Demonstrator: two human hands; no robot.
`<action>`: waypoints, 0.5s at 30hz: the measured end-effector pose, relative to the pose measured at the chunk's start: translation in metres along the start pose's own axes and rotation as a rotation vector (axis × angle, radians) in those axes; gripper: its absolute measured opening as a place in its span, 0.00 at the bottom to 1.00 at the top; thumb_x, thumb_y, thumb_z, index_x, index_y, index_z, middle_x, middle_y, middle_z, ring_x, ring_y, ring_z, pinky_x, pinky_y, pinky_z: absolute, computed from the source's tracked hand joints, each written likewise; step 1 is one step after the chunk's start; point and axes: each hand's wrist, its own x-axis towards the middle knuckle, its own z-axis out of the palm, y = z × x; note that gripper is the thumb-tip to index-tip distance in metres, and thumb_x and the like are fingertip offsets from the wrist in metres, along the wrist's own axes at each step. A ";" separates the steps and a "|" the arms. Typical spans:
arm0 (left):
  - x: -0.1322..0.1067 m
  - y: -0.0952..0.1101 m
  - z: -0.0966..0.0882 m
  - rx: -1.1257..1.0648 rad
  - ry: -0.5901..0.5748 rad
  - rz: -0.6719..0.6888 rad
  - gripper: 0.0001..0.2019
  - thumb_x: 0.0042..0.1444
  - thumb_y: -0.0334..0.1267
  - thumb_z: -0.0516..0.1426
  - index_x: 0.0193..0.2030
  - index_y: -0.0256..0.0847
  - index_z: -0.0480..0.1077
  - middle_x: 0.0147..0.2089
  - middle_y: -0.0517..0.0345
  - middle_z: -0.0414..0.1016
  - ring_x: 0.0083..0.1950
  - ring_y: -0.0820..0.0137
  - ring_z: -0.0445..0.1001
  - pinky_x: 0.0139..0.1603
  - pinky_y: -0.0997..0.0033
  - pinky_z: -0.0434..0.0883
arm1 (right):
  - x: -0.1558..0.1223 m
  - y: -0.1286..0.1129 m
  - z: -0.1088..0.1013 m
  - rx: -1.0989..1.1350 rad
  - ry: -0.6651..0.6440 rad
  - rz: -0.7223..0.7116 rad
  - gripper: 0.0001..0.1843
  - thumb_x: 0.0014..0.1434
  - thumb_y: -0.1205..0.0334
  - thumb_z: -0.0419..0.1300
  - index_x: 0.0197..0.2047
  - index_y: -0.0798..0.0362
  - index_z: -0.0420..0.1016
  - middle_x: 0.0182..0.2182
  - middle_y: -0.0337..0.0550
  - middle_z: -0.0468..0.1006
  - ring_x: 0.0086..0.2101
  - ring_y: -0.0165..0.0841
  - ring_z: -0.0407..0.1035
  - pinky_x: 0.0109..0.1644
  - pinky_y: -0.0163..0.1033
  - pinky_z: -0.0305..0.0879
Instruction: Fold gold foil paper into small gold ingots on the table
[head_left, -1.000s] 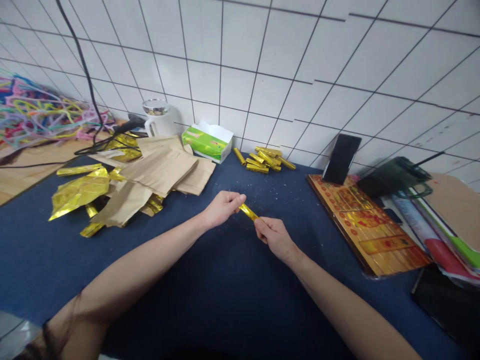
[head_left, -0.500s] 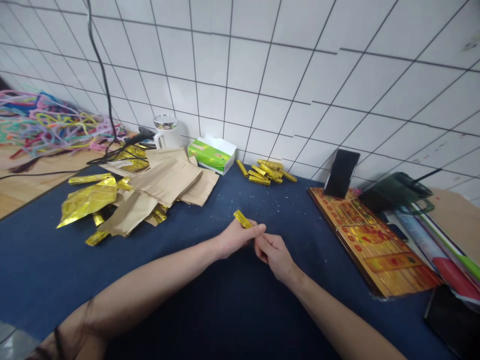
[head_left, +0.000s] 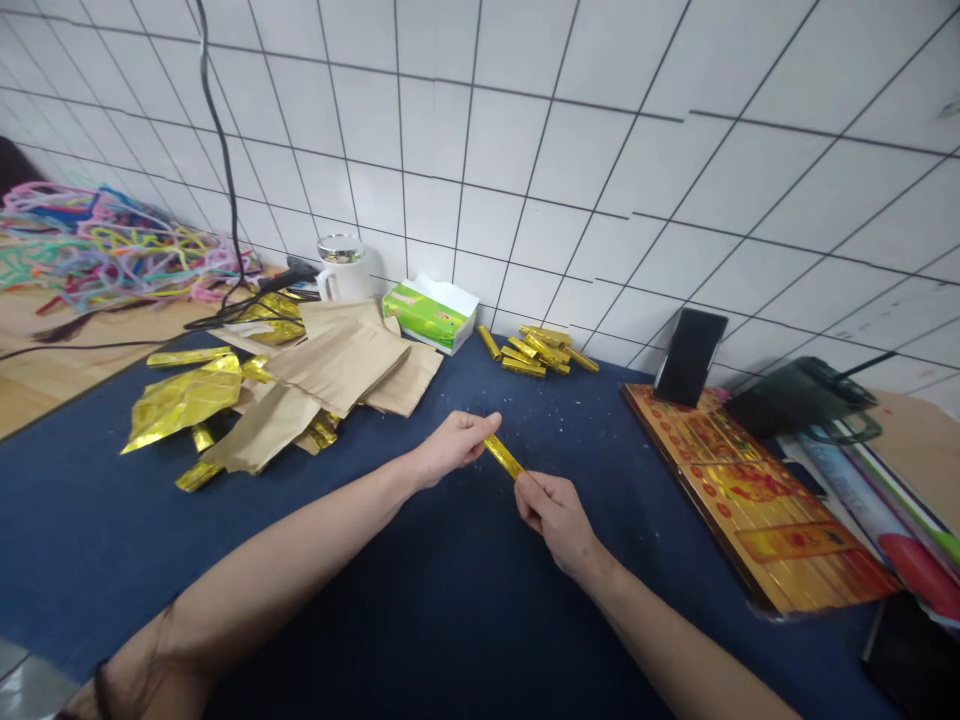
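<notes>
A strip (head_left: 502, 457) is slanting between the two hands over the blue table (head_left: 600, 430), the left hand (head_left: 454, 443) pinching its far end under the thumb while the right hand (head_left: 553, 512) is gripping its near end, its exposed middle showing narrow, straight and shiny gold.

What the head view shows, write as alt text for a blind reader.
A person's left hand and right hand hold a gold foil piece between them over a blue tabletop. Beyond lie more gold pieces beside a green box; brown paper lies at left, a phone at right.
</notes>
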 end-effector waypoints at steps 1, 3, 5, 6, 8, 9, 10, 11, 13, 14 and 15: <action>0.000 0.000 0.000 0.041 -0.010 -0.004 0.28 0.50 0.59 0.49 0.13 0.38 0.52 0.10 0.69 0.47 0.13 0.83 0.43 0.16 0.76 0.41 | 0.000 0.000 0.000 0.000 0.009 -0.005 0.24 0.57 0.49 0.51 0.16 0.54 0.57 0.14 0.31 0.52 0.16 0.22 0.44 0.19 0.34 0.38; 0.000 -0.001 0.001 0.104 -0.023 0.008 0.28 0.51 0.60 0.47 0.13 0.38 0.52 0.10 0.69 0.47 0.13 0.83 0.43 0.16 0.76 0.42 | 0.001 0.001 0.000 -0.004 0.027 -0.014 0.24 0.57 0.49 0.51 0.16 0.53 0.56 0.13 0.31 0.52 0.16 0.22 0.45 0.19 0.33 0.39; 0.000 -0.003 0.001 0.121 -0.019 0.024 0.28 0.51 0.60 0.47 0.13 0.39 0.51 0.10 0.69 0.46 0.14 0.83 0.43 0.16 0.76 0.43 | 0.002 0.001 -0.001 -0.008 0.025 -0.013 0.24 0.57 0.49 0.50 0.16 0.54 0.57 0.13 0.31 0.53 0.15 0.22 0.46 0.18 0.33 0.39; 0.000 -0.003 0.002 0.121 -0.016 0.024 0.28 0.51 0.60 0.47 0.13 0.39 0.50 0.11 0.69 0.46 0.14 0.82 0.44 0.16 0.76 0.43 | 0.002 0.001 -0.001 -0.009 0.016 -0.006 0.23 0.57 0.48 0.50 0.16 0.54 0.58 0.12 0.31 0.53 0.15 0.22 0.46 0.18 0.33 0.39; 0.000 -0.004 0.002 0.111 -0.013 0.016 0.27 0.51 0.60 0.47 0.14 0.39 0.50 0.11 0.69 0.47 0.14 0.82 0.44 0.16 0.76 0.44 | 0.003 0.000 -0.001 -0.017 0.001 0.015 0.23 0.57 0.48 0.51 0.17 0.54 0.59 0.12 0.31 0.53 0.15 0.22 0.45 0.18 0.33 0.39; 0.000 -0.004 0.003 0.098 -0.016 0.015 0.27 0.51 0.59 0.48 0.14 0.39 0.50 0.11 0.69 0.47 0.14 0.82 0.44 0.16 0.76 0.44 | 0.003 0.000 -0.001 -0.021 -0.002 0.025 0.23 0.56 0.47 0.51 0.17 0.54 0.59 0.12 0.30 0.53 0.14 0.22 0.45 0.18 0.33 0.39; 0.000 -0.004 0.003 0.079 -0.023 0.016 0.27 0.51 0.59 0.48 0.14 0.39 0.51 0.11 0.69 0.47 0.14 0.82 0.44 0.16 0.77 0.44 | 0.003 0.000 -0.001 -0.024 -0.001 0.032 0.24 0.56 0.47 0.51 0.16 0.54 0.58 0.12 0.30 0.53 0.14 0.22 0.45 0.18 0.33 0.39; 0.000 -0.004 0.003 0.058 -0.032 0.016 0.26 0.51 0.59 0.49 0.15 0.39 0.51 0.12 0.69 0.48 0.14 0.82 0.44 0.16 0.77 0.43 | 0.003 -0.001 -0.001 -0.023 0.000 0.034 0.24 0.56 0.47 0.51 0.16 0.54 0.58 0.12 0.31 0.53 0.15 0.22 0.45 0.18 0.33 0.39; 0.000 -0.004 0.003 0.015 -0.053 0.014 0.26 0.50 0.58 0.50 0.15 0.39 0.51 0.12 0.69 0.48 0.14 0.83 0.44 0.16 0.77 0.42 | 0.003 -0.002 -0.001 0.006 -0.004 0.038 0.25 0.56 0.47 0.51 0.15 0.54 0.57 0.13 0.31 0.53 0.15 0.22 0.45 0.18 0.33 0.38; 0.000 -0.005 0.002 -0.003 -0.062 0.009 0.26 0.50 0.58 0.50 0.16 0.39 0.51 0.12 0.69 0.49 0.14 0.83 0.44 0.16 0.77 0.42 | 0.003 -0.002 -0.001 0.031 -0.007 0.043 0.25 0.55 0.46 0.51 0.15 0.54 0.57 0.13 0.31 0.53 0.15 0.22 0.45 0.18 0.34 0.38; 0.000 -0.005 0.002 -0.018 -0.067 0.005 0.26 0.50 0.58 0.50 0.16 0.39 0.51 0.12 0.69 0.48 0.14 0.83 0.44 0.16 0.77 0.42 | 0.004 -0.002 -0.001 0.054 -0.009 0.048 0.25 0.55 0.46 0.51 0.15 0.54 0.57 0.13 0.31 0.53 0.15 0.22 0.45 0.18 0.34 0.38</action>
